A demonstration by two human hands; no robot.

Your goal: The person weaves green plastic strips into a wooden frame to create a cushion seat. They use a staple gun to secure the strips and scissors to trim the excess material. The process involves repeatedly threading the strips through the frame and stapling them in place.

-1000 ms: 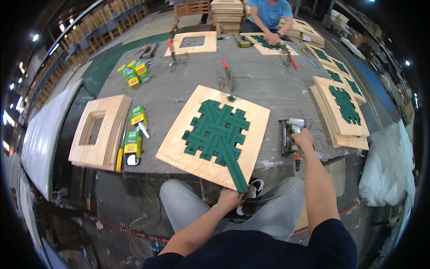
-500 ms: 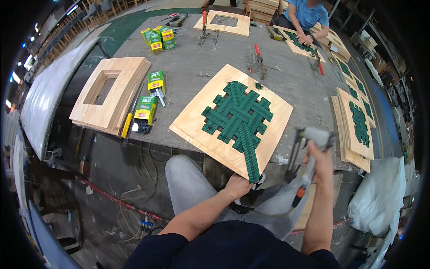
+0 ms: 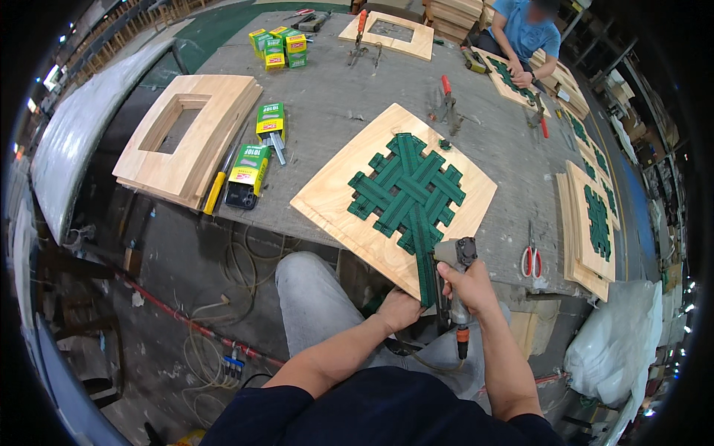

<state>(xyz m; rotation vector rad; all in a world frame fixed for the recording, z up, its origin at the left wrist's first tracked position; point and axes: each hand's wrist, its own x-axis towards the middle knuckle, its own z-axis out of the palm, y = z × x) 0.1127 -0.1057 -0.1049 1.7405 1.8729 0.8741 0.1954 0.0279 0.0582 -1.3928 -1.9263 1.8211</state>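
Observation:
A light wooden panel (image 3: 335,195) lies tilted across the near table edge, its opening covered by woven green webbing (image 3: 405,186). One loose green strap (image 3: 421,245) runs from the weave over the panel's near corner. My left hand (image 3: 399,309) is closed at that corner, beside the strap's end; its fingertips are hidden beneath the panel. In my right hand (image 3: 470,285) is a grey air staple gun (image 3: 460,254) with an orange hose fitting. The gun's head is right next to the strap at the panel's near right edge, and I cannot tell whether it touches.
Stacked wooden frames (image 3: 134,165), a yellow-handled tool (image 3: 215,192), staple boxes (image 3: 249,165) and a phone (image 3: 240,195) are on the left. Red-handled scissors (image 3: 531,262) lie right, near webbed panels (image 3: 578,223). A red-handled clamp (image 3: 446,100) sits beyond. Across the table a co-worker (image 3: 520,33) handles another panel.
My right hand has brought the staple gun left, from beside the panel to the strap at its near edge. The scissors now show. My view has shifted slightly; my left hand stays at the corner.

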